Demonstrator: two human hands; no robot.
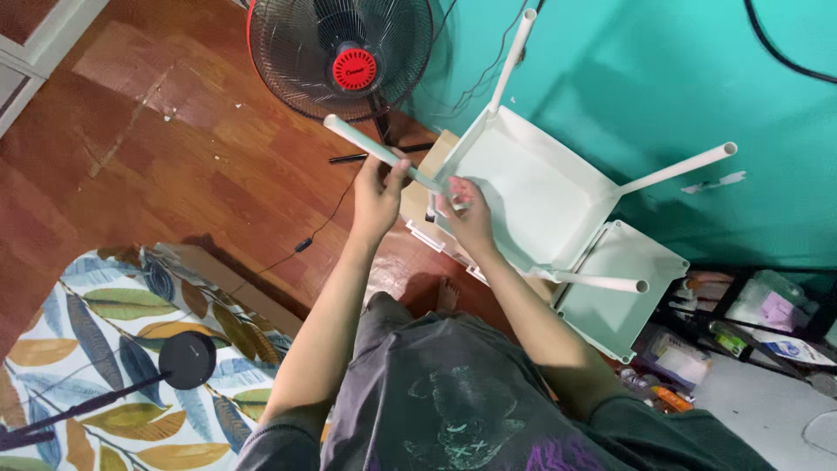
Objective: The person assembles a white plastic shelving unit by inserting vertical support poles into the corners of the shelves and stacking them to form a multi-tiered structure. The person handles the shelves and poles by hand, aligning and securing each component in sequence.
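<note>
Reddish wood floor (174, 157) and a teal wall (628, 61) behind, seen from above. Left hand (377, 199) is wrapped around a white tube (370, 148), fingers curled shut on it near its lower end. Right hand (466, 209) sits just beside it, fingers pinched at the corner of the white shelf tray (532, 196) where that tube meets it. So the tube runs between both hands; its long axis goes diagonally, free end pointing up-left toward the fan (342, 57), other end down-right into the tray corner. Tray is tipped on its side against the wall, with three more tubes sticking out of its other corners. A second tray (623, 292) lies right below it. Leaf-print mat (113, 349) sits lower left, well apart.
</note>
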